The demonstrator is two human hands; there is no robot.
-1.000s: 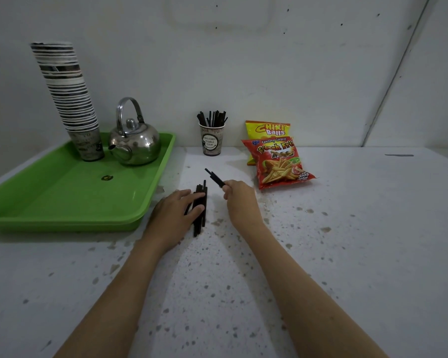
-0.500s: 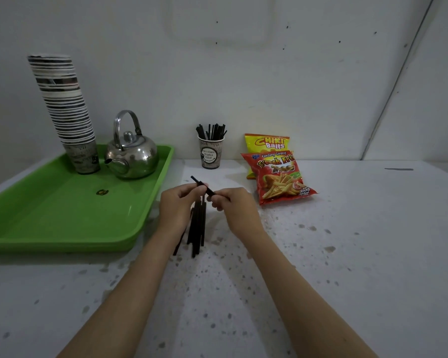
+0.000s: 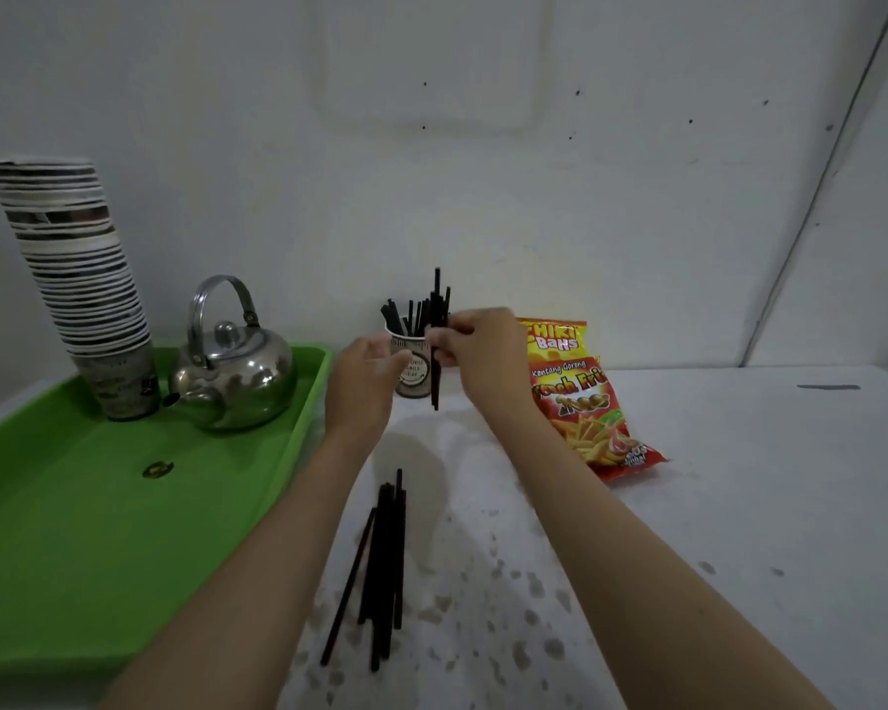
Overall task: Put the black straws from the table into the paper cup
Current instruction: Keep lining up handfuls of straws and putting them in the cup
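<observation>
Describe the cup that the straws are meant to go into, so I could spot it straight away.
Look to the back of the white table, by the wall, between the green tray and the snack bags. The paper cup stands alone there, upright, with black straws poking out of its top. Unlike the tall stack of cups on the tray, it is single and has a round label.

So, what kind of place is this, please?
Probably a small drinks or snack corner: a tall stack of paper cups and a metal kettle on a green tray, and snack bags on a white table.
</observation>
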